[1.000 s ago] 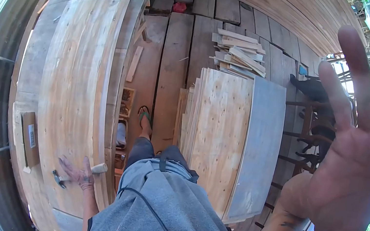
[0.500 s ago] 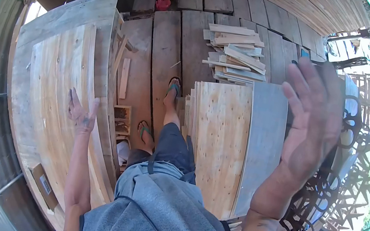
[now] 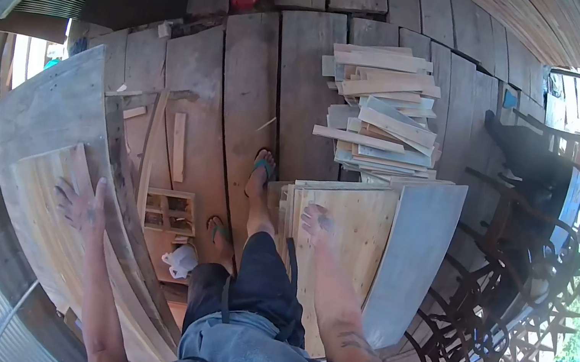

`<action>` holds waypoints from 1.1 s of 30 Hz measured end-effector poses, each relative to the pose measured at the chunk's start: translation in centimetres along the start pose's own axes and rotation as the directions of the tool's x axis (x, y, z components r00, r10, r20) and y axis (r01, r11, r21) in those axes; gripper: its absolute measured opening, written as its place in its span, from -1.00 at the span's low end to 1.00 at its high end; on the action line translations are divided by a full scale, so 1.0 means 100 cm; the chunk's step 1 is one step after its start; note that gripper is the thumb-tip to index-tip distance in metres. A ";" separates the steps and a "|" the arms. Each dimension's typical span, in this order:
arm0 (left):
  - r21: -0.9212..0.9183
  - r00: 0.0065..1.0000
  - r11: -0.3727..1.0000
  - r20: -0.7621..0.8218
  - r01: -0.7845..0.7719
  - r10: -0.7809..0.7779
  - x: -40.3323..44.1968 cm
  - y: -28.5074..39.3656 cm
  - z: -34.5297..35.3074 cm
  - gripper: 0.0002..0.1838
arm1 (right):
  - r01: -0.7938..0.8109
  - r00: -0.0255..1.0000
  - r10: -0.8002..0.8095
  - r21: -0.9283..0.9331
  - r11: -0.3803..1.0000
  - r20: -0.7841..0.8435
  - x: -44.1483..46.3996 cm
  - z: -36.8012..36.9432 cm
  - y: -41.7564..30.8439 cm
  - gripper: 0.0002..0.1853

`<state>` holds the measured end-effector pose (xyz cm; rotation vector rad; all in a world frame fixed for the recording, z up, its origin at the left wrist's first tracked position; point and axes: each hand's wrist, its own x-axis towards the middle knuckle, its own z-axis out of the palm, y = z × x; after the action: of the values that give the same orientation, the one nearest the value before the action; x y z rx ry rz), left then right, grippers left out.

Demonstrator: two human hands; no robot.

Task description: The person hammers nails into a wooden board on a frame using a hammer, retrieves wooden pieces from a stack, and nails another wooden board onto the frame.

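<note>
My left hand [image 3: 80, 207], fingers spread, is at a pale plywood sheet [image 3: 46, 177] that lies on a larger greyish board [image 3: 49, 96] to my left. Whether the palm touches the sheet I cannot tell. On the other side my right hand [image 3: 319, 223] has its fingers stretched out over the upper left part of another plywood sheet [image 3: 363, 229]. It holds nothing, and contact with the wood is unclear. A grey panel [image 3: 412, 257] lies along the right side of that sheet, with more sheet edges showing under it.
Thin wooden slats [image 3: 387, 113] are piled beyond the right-hand sheets. Between the two work surfaces are a small wooden crate [image 3: 171, 210], a white bag [image 3: 180, 261] and loose strips [image 3: 178, 146]. Dark metal frames [image 3: 483, 316] stand at the right, near a black shape [image 3: 528, 149].
My right hand has come down and left from its raised position to the plywood sheet. My view has shifted, and my left hand stays spread at the left sheet.
</note>
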<state>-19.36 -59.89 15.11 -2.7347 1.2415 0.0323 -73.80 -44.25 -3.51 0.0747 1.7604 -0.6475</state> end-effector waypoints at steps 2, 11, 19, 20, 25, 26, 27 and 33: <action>0.068 0.993 0.997 -0.108 -0.046 0.053 0.002 -0.010 0.016 0.29 | -0.043 0.999 0.043 -0.006 0.999 -0.024 0.029 0.009 -0.004 -0.25; 0.087 0.952 0.990 -0.275 -0.112 0.132 0.003 0.007 0.021 0.05 | -0.044 0.996 0.050 0.078 0.996 -0.071 0.184 -0.005 -0.043 -0.25; 0.050 0.949 0.993 -0.292 -0.109 0.118 0.003 0.002 0.029 0.00 | -0.023 0.983 0.072 0.274 0.961 -0.171 0.270 -0.001 -0.134 -0.31; 0.041 0.952 0.993 -0.282 -0.112 0.119 0.003 0.004 0.028 0.00 | -0.008 0.986 0.066 0.351 0.936 -0.153 0.287 -0.005 -0.138 -0.31; -0.114 0.979 0.993 -0.203 -0.043 0.019 0.003 0.006 0.030 -0.06 | 0.057 0.964 0.130 0.652 0.756 -0.234 0.344 -0.017 -0.184 -0.28; -0.123 0.980 0.991 -0.197 -0.048 0.023 0.003 0.009 0.029 -0.07 | 0.071 0.959 0.142 0.688 0.722 -0.247 0.349 -0.016 -0.194 -0.27; -0.133 0.981 0.990 -0.192 -0.055 0.029 0.004 0.012 0.028 -0.08 | 0.087 0.953 0.154 0.724 0.684 -0.260 0.356 -0.019 -0.197 -0.26; -0.039 0.970 0.999 -0.243 -0.024 0.014 0.006 -0.005 0.034 -0.10 | 0.166 0.953 0.060 0.677 0.717 -0.297 0.382 -0.053 -0.173 -0.62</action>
<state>-18.44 -59.52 11.73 -2.8297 1.3397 -0.2861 -96.43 -67.09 -30.92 0.6841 1.7085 -1.3884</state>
